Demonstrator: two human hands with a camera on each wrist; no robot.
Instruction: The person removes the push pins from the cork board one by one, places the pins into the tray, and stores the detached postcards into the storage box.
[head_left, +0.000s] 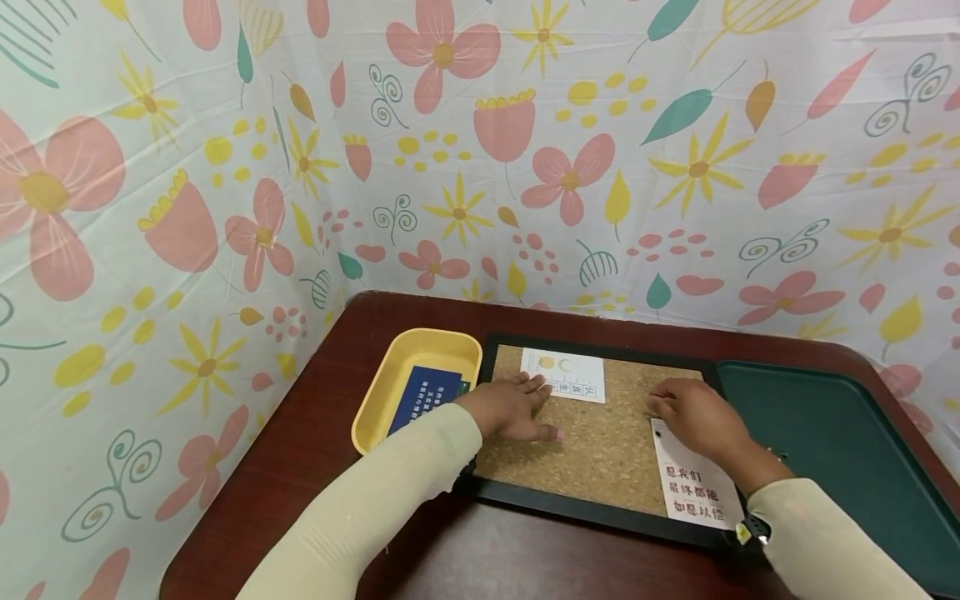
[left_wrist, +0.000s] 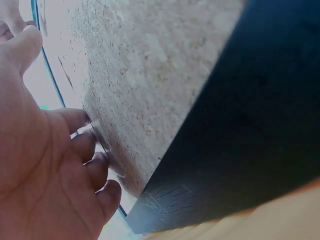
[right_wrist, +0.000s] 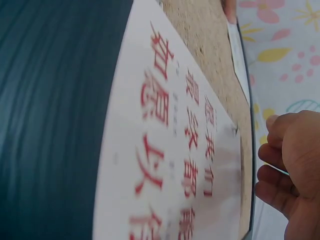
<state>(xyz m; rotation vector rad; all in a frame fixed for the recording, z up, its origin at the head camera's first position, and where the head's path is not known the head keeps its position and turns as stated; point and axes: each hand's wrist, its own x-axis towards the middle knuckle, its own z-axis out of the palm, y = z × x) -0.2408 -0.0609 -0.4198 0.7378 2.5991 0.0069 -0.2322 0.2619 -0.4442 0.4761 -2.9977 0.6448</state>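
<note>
Floral cloth (head_left: 570, 100) hangs beyond the surface (head_left: 465, 558). The left hand (head_left: 510, 408), fingers spread, touches the illustrated card (head_left: 585, 371) at the corkboard's (head_left: 600, 450) far left; the right hand (head_left: 701, 417) curls by the red-lettered card (head_left: 693, 475), grip unclear. Pinning seems underway, probably needing steady pressure next.

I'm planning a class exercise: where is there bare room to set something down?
Free: the middle of the corkboard, between the left hand and red-lettered card; the table before the black frame, between the sleeves; the far part of the green tray. Crowded: the yellow tray, holding a blue card, and around the right hand.
</note>
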